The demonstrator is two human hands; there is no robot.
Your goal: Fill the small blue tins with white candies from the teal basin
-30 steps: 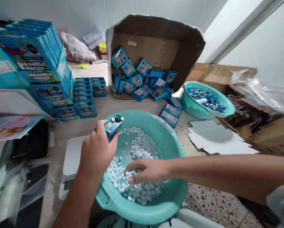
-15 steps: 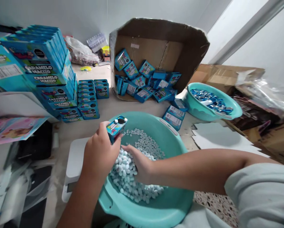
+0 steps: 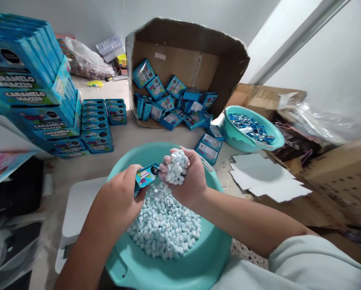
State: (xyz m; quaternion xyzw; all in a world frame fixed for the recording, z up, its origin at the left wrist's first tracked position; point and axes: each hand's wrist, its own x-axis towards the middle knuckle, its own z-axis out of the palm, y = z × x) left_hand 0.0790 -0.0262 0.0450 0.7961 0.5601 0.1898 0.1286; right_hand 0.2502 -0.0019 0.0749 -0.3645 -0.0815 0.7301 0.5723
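Note:
My left hand [image 3: 122,191] grips a small blue candy box [image 3: 145,177], tilted so its dark round opening faces right. Beside that opening, my right hand [image 3: 192,177] is cupped around a heap of white candies [image 3: 177,167], palm up. Both hands are above a turquoise tub [image 3: 210,245], which holds a mound of loose pale candies [image 3: 168,225]. The fingertips of my right hand are close to the box's opening; whether they touch it I cannot tell.
A cardboard carton [image 3: 183,60] on its side holds several blue boxes. Stacked blue boxes [image 3: 32,96] stand at left, near a white scale [image 3: 80,205]. A second turquoise bowl [image 3: 243,141] holds blue pieces. White card sheets [image 3: 267,177] lie at right.
My right hand has risen out of the candy mound with a handful and come beside the box. The box has tilted to the right. The whole view has shifted somewhat.

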